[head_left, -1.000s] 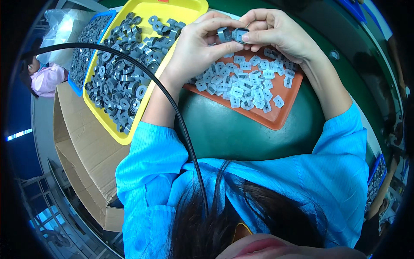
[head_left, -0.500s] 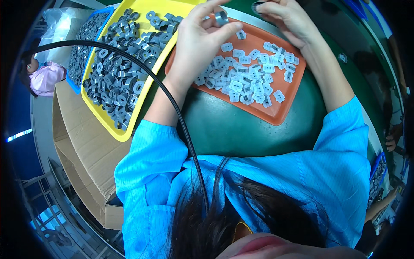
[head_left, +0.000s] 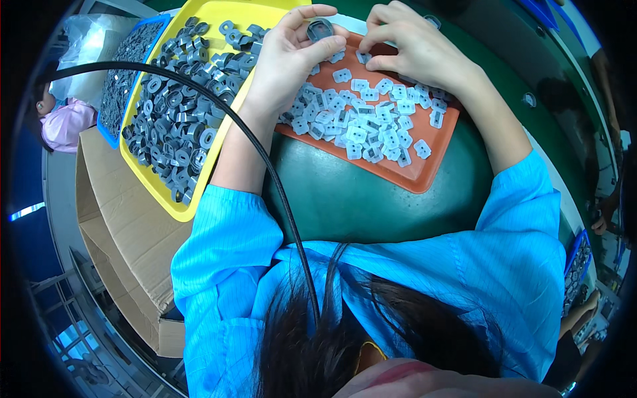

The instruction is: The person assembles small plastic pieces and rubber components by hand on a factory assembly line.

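Observation:
My left hand [head_left: 286,60] holds a grey ring-shaped plastic part [head_left: 320,30] between thumb and fingers, with the open face of the part turned up. Over the far side of the orange tray [head_left: 415,179], my right hand [head_left: 415,50] has its thumb and index finger closed about a small translucent white plastic piece [head_left: 363,57]. Many similar white pieces [head_left: 371,119] with two dark holes lie loose across the tray. Left of my left forearm, a yellow tray [head_left: 182,211] carries a heap of grey ring-shaped parts [head_left: 176,99].
A blue tray [head_left: 109,129] of small dark parts stands beyond the yellow one. A cardboard box [head_left: 126,219] is at the left, and a black cable [head_left: 265,156] crosses the view. One round part [head_left: 432,21] lies past my right hand on the green table [head_left: 332,192].
My right hand has come down and left from the far edge to the white pieces, no longer holding a round part. My left hand has shifted slightly left, turning its grey part face up.

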A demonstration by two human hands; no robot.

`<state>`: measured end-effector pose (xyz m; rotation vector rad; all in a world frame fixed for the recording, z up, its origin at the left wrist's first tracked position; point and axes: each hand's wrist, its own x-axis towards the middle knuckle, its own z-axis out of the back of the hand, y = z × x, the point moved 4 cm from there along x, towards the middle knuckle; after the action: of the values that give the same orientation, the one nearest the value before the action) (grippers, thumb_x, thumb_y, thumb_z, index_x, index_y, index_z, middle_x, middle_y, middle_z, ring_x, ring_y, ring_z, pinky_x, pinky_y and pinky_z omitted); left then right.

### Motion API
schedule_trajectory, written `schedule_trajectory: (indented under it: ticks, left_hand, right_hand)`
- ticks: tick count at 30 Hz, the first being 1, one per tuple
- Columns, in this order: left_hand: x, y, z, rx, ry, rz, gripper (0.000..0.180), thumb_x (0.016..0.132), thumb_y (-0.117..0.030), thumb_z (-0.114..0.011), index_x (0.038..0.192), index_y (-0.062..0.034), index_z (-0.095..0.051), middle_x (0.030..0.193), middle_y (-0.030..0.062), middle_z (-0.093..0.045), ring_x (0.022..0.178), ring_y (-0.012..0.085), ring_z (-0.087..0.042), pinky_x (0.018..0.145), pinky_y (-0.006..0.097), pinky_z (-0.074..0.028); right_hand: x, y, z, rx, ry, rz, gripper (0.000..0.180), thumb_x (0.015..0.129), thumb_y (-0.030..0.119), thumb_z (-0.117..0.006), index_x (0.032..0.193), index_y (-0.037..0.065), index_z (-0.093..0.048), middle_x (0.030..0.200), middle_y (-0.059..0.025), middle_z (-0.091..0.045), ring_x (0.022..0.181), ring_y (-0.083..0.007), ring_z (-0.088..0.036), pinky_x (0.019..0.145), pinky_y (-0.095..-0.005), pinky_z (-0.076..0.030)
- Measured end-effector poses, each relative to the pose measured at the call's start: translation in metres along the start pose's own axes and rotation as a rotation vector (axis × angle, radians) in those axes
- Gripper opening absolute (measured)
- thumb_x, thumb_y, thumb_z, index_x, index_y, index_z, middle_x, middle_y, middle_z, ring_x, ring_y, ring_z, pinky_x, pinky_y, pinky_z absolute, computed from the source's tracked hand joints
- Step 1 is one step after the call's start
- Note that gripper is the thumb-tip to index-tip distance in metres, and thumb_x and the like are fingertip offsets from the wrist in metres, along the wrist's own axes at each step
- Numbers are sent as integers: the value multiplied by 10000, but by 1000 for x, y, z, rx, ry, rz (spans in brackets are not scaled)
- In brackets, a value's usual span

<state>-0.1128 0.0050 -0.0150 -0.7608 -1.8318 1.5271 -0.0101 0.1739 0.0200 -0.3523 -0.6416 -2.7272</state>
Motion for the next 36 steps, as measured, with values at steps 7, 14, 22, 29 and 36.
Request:
schedule_trajectory:
  ticks: [7, 14, 22, 29, 36]
  left_hand:
    - [-6, -3, -10, 323, -43, -64, 420, 894, -43, -772, 1293, -9, -644, 1080, 65, -671, 930, 113, -702, 813, 233, -578]
    - [-9, -9, -37, 542, -91, -185, 439, 876, -21, -775, 1283, 28, -619, 1105, 113, -662, 930, 129, -719, 788, 250, -603]
    - [-15, -13, -33, 623, -141, -158, 389, 897, 1, -747, 1249, 45, -587, 1082, 126, -706, 918, 109, -726, 768, 238, -619]
    - [-17, -21, -43, 850, -147, -340, 352, 854, 4, -788, 1169, 38, -632, 1206, 112, -573, 870, 133, -735, 738, 244, -636]
    - [-16, -18, -44, 597, -130, -347, 370, 846, 10, -800, 1188, 16, -657, 1263, 116, -491, 937, 134, -710, 779, 247, -637]
  right_hand:
    - [-2, 3, 6, -63, -106, 57, 160, 847, 204, -773, 909, 57, -766, 898, -90, -632, 923, -275, -595, 817, -390, -501]
    - [1, 24, 16, 415, -253, -235, 181, 872, 192, -764, 908, 15, -756, 822, -140, -713, 727, -272, -660, 659, -358, -508]
    - [2, 27, 18, 17, -343, -68, 144, 850, 158, -749, 842, 21, -706, 813, -141, -692, 803, -317, -638, 716, -409, -502]
    - [3, 20, 13, 179, -232, -181, 174, 854, 175, -769, 878, 9, -723, 839, -153, -711, 785, -301, -680, 698, -391, -529]
    - [0, -10, -3, 746, -69, -439, 227, 876, 150, -790, 990, -43, -755, 844, -52, -741, 815, -115, -683, 727, -269, -543]
